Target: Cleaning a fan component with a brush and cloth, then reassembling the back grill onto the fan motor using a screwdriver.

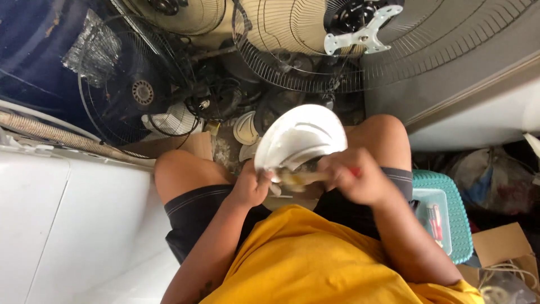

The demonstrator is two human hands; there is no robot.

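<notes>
Wire fan guards (pixel 315 62) on cluttered floor (pixel 225 149)

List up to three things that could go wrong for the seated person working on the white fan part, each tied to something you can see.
1. The left hand grips only the white fan part's lower edge, so it might slip onto the wire fan guards on the floor.
2. The right hand works a red-handled tool, blurred here, close to the left fingers; a slip could nick them.
</notes>
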